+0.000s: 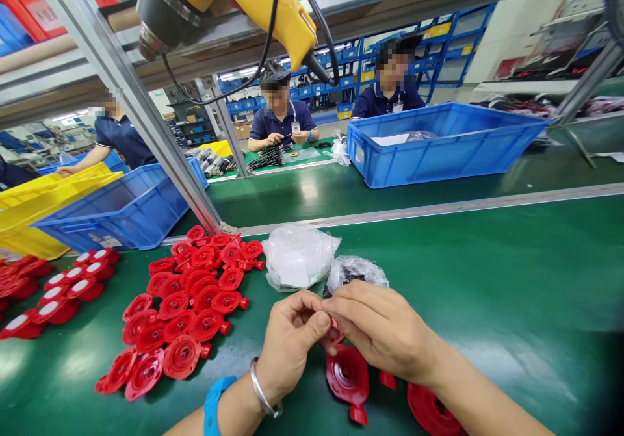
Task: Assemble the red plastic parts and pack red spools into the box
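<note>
My left hand (295, 342), with a silver bangle and a blue band at the wrist, has its fingers closed near the middle of the view. My right hand (385, 325) meets it at the fingertips, its fingers pressed together. A small red part (337, 331) shows between the two hands; whatever the fingertips pinch is hidden. Just below them a red round housing (347, 374) lies on the green table (511, 293), its spout toward me. Another red housing (431, 410) lies partly under my right forearm. Behind my hands are a clear bag of white pieces (299, 257) and a bag with black pieces (355, 272).
Many red housings (180, 356) are spread at the left, some farther left bearing white discs (82, 285). Blue bins (453, 156) stand beyond the metal rail. A yellow power tool (263, 7) hangs overhead. Several people work across the benches.
</note>
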The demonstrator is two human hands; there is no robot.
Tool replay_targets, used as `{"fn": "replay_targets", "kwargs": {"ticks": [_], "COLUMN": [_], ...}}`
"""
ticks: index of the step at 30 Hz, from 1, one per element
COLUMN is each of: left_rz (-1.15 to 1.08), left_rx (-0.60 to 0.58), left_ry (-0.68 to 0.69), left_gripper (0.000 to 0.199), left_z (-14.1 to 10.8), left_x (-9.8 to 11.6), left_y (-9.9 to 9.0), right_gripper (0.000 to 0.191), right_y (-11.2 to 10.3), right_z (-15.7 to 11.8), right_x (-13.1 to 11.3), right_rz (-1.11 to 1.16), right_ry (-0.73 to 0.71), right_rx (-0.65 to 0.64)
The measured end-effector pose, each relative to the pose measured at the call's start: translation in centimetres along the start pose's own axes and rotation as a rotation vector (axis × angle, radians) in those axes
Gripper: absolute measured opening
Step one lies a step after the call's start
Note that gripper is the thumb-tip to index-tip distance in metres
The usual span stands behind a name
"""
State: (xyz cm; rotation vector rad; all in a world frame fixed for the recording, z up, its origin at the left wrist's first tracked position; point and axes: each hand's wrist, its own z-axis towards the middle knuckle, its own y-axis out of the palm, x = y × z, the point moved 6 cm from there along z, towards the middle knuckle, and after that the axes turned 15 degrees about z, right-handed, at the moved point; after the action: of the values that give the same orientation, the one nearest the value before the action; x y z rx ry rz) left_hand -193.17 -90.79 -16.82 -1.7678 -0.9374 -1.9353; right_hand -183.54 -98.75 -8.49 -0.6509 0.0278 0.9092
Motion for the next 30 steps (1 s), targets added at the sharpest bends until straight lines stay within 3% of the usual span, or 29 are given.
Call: {"fn": "replay_targets", "kwargs": {"ticks": [5,12,15,24,30], "left_rz": [0.038,0.107,0.152,0.218,0.24], "left_rx": [0.026,0.001,0.004,-0.005,-0.003], "left_ry": [0.005,0.037,0.06,0.123,0.147], "left_gripper": [0.028,0.023,0.023,0.019,0.018], "left_z": [0.2,0.0,-0.2,-0.5,-0.4], "left_x": [-0.1,0.7,1.1,1.3,1.6], "left_y": [-0.5,-0.1,0.0,-0.1,0.1], "right_gripper": [0.027,0.012,0.009,0.009,0.014], "right_y": [-0.2,0.1,0.2,1.1,1.8], "right_z": [-0.2,-0.9,-1.3,-2.1,-2.3], "right_x": [1.0,3.5,4.2,4.9,5.1], "right_rz": [0.134,0.498,0.614,0.794,1.081], "right_ry": [0.045,0.511,0.64,0.79,0.9], "right_rx": [0.046,0.026,0.001,-0.001,-0.008]}}
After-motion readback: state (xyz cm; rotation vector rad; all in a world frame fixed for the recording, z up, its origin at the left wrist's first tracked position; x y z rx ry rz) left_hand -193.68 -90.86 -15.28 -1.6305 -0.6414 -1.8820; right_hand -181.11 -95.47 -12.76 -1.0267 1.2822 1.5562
